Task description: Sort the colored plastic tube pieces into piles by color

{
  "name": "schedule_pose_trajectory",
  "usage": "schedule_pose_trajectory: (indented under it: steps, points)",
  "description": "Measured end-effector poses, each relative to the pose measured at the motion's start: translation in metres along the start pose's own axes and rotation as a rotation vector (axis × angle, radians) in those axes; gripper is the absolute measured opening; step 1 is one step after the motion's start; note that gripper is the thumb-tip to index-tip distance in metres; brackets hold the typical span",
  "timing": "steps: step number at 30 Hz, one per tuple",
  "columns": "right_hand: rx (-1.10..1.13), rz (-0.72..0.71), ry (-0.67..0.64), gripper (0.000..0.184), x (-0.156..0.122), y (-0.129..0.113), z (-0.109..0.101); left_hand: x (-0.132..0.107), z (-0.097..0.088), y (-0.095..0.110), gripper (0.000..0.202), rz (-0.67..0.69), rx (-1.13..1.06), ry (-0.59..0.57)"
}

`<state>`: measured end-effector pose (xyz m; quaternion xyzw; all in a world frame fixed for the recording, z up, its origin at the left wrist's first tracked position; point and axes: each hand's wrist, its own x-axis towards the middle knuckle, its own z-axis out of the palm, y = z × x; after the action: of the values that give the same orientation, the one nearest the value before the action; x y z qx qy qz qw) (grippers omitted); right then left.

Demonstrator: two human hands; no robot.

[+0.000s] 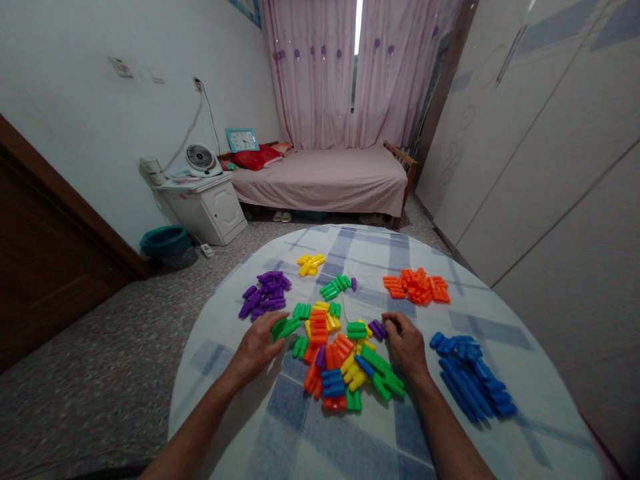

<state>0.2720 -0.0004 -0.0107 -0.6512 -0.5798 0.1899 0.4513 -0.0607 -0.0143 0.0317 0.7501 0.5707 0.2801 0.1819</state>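
Observation:
A colourful build of joined plastic building pieces (319, 327) lies on the round table, in orange, yellow, green, blue and purple. At its left edge my left hand (257, 347) has thumb and fingers closed around green building pieces (286, 328). My right hand (407, 347) is at the right edge, fingers curled against purple building pieces (377, 329); part of the grip is hidden. Just left of my right forearm, long green pieces (383, 372) stick out from the build. Behind it lies a short green row (336, 287) beside a single purple piece (354, 284).
Loose pieces lie in piles by colour: purple (265, 293), yellow (311, 264), orange (417, 287) and blue (473, 377). A checked cloth (300, 443) covers the table. Beyond stand a bed (325, 177), a white cabinet (213, 210), a bin (167, 243) and a wardrobe (530, 147).

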Motion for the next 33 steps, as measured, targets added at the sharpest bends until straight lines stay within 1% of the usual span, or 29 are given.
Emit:
schedule_pose_trajectory:
  steps: [2, 4, 6, 8, 10, 13, 15, 17, 20, 22, 24, 28, 30, 33]
  points:
    - [0.004, 0.003, -0.001, 0.030, 0.000, 0.000, 0.000, -0.015, 0.001, -0.007, 0.050, -0.007, -0.006, -0.018]
    - [0.005, 0.005, -0.004, 0.030, 0.000, 0.000, 0.000, -0.026, 0.003, -0.010, 0.051, 0.000, -0.013, -0.035]
    - [0.000, 0.008, -0.005, 0.030, 0.000, 0.001, -0.001, -0.031, 0.003, -0.009, 0.053, 0.019, -0.018, -0.062]
    - [-0.004, 0.010, -0.005, 0.030, 0.000, 0.001, -0.001, -0.032, 0.003, -0.006, 0.052, 0.030, -0.018, -0.083]
    - [-0.006, 0.010, -0.006, 0.030, 0.000, 0.001, -0.001, -0.027, 0.003, -0.003, 0.045, 0.016, 0.003, -0.068]
    - [-0.005, 0.006, -0.008, 0.031, 0.000, 0.001, -0.001, -0.011, 0.005, 0.005, 0.036, -0.022, 0.077, 0.015]
    - [0.000, 0.005, -0.010, 0.031, 0.000, 0.002, 0.000, 0.002, 0.007, 0.011, 0.033, -0.016, 0.136, 0.058]
    - [0.007, 0.004, -0.011, 0.031, 0.000, 0.002, 0.000, 0.013, 0.009, 0.018, 0.032, 0.013, 0.175, 0.059]
    - [0.005, 0.008, -0.005, 0.031, 0.001, 0.002, 0.000, 0.019, 0.011, 0.025, 0.032, 0.042, 0.194, -0.028]
    - [-0.004, 0.010, -0.003, 0.031, 0.001, 0.002, 0.000, 0.015, 0.012, 0.025, 0.033, 0.036, 0.203, -0.107]
    - [-0.011, 0.010, -0.003, 0.031, 0.001, 0.002, 0.000, 0.006, 0.012, 0.022, 0.035, 0.003, 0.208, -0.165]
    - [-0.004, 0.002, 0.000, 0.032, 0.001, 0.002, 0.000, -0.014, 0.009, 0.014, 0.036, -0.050, 0.184, -0.163]
    - [-0.002, 0.003, -0.001, 0.032, 0.001, 0.002, 0.000, -0.019, 0.007, 0.013, 0.036, -0.026, 0.172, -0.165]
    - [-0.005, 0.005, -0.008, 0.032, 0.001, 0.003, 0.000, -0.021, 0.004, 0.014, 0.039, 0.028, 0.170, -0.206]
